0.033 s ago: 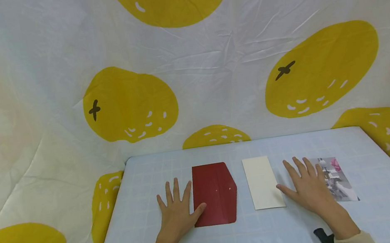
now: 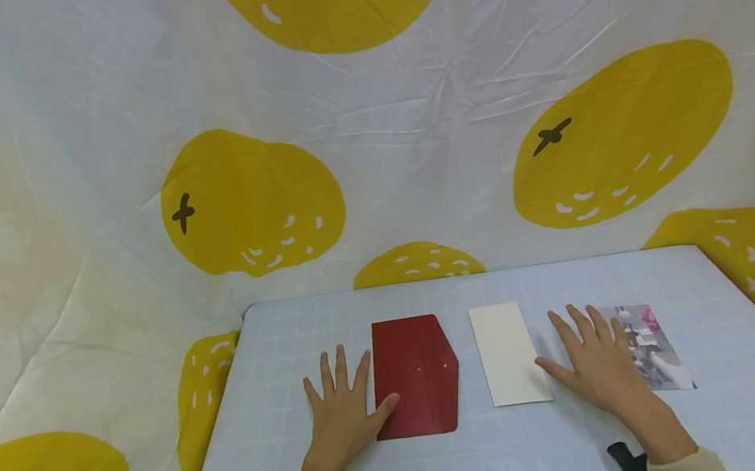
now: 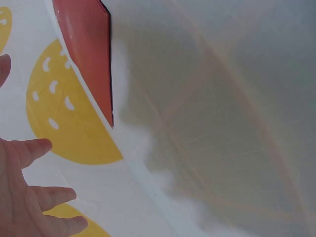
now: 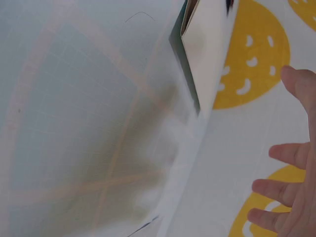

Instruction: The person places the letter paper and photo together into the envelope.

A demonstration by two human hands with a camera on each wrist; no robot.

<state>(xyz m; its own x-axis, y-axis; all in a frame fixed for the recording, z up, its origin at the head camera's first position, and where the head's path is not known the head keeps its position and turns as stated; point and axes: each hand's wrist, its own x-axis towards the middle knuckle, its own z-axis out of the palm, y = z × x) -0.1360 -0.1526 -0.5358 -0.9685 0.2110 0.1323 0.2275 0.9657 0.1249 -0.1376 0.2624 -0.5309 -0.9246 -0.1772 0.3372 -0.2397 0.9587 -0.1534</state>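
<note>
A dark red envelope [image 2: 419, 376] lies flat on the pale blue gridded mat [image 2: 456, 468], its pointed side to the right. My left hand [image 2: 342, 416] lies flat beside it with fingers spread, the thumb on the envelope's lower left edge. A cream card [image 2: 508, 354] lies to the envelope's right. My right hand [image 2: 598, 365] lies flat between the card and a printed photo [image 2: 655, 357], its thumb at the card's lower right corner and its outer fingers over the photo's left edge. The left wrist view shows the envelope [image 3: 86, 44] and straight fingers [image 3: 44, 197]; the right wrist view shows the card [image 4: 205, 44].
A white cloth with large yellow fruit prints [image 2: 364, 148] hangs behind the table and drapes down both sides. The mat's far edge [image 2: 464, 275] runs just beyond the envelope and card. Dark wrist straps [image 2: 626, 459] sit on both forearms.
</note>
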